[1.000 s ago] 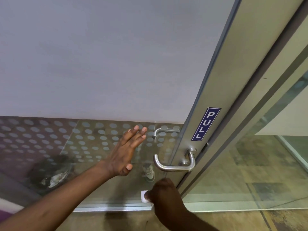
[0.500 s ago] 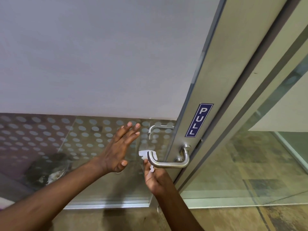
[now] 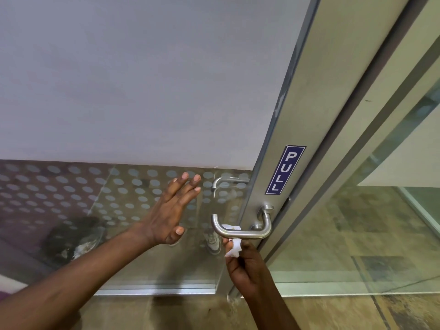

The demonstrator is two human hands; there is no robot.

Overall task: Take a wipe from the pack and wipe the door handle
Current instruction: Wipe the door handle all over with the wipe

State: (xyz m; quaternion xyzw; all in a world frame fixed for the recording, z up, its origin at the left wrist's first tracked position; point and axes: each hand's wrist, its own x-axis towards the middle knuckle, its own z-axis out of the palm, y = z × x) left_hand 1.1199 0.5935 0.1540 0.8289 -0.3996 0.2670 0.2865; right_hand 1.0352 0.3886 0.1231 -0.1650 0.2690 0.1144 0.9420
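A brushed-steel lever door handle (image 3: 245,233) juts from the metal door stile, below a blue PULL sticker (image 3: 285,169). My right hand (image 3: 247,265) reaches up from below and grips a white wipe (image 3: 233,248), which is wrapped around the handle's bar near its left bend; a bit of wipe shows above the bar too. My left hand (image 3: 170,211) is pressed flat against the glass door panel to the left of the handle, fingers spread, holding nothing. The pack of wipes is not in view.
The glass door (image 3: 123,91) is frosted above and dotted lower down. A second handle (image 3: 228,182) shows through the glass on the far side. Right of the stile is the door frame (image 3: 357,129) and a fixed glass pane. Tiled floor (image 3: 190,313) lies below.
My right hand rose from below the handle with the wipe and brought it onto the bar, then slid it slightly right along it. My left hand has stayed flat on the glass.
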